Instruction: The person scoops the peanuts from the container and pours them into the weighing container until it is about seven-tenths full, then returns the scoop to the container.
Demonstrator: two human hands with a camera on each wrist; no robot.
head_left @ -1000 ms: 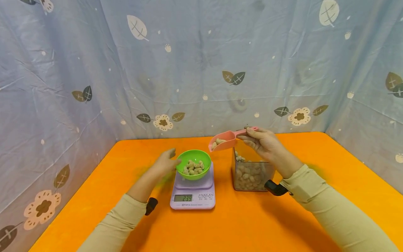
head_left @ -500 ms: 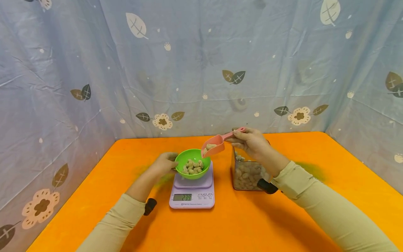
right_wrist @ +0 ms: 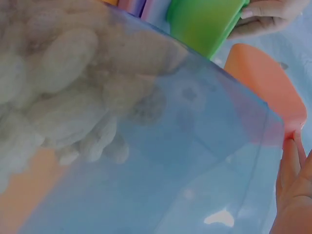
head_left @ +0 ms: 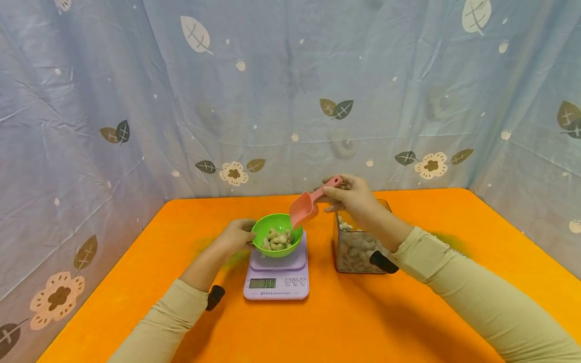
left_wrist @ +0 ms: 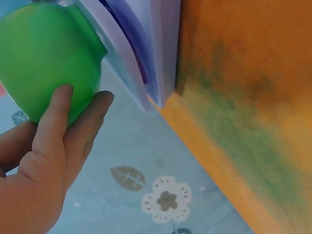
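Tipped further now, right hand point(head_left: 358, 197) pinches scoop point(head_left: 305, 207) over bowl point(head_left: 278, 236).

Left hand point(left_wrist: 36, 165) has its fingertips point(left_wrist: 61, 95) pressed against the outside of the green bowl point(left_wrist: 46, 53), fingers pretty much straight. The bowl sits on a lilac scale point(left_wrist: 141, 53), which stands on the orange counter point(left_wrist: 248, 107). Past the counter edge there's a pale blue cloth point(left_wrist: 141, 195) with a flower-and-leaf print.
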